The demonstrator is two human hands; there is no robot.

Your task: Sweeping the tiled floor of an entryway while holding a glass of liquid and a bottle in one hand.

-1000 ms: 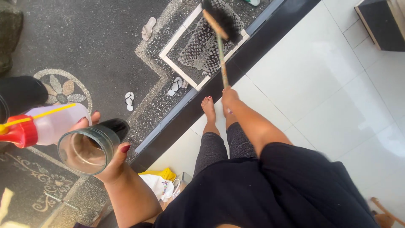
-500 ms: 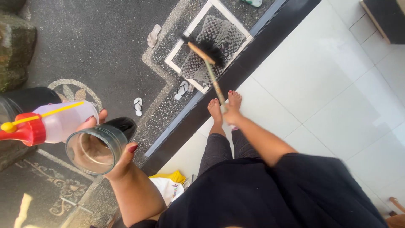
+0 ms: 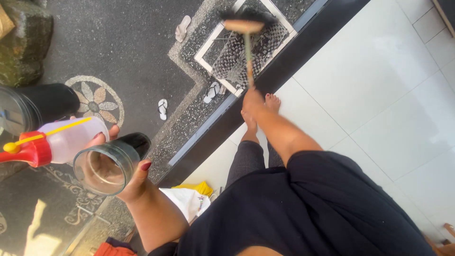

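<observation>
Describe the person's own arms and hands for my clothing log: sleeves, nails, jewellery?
Both forearms are bare below loose black sleeves of a black top. The left hand has dark red polished nails, seen on the thumb. The right hand shows no ring or watch; its nails cannot be seen. No bracelets show on either wrist.

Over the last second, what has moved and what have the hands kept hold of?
The right hand swung the broom back and forth over the woven mat; its head now sits farther out, handle pointing straight away. Nothing was let go. The left hand still holds the glass tumbler and squeeze bottle.
</observation>
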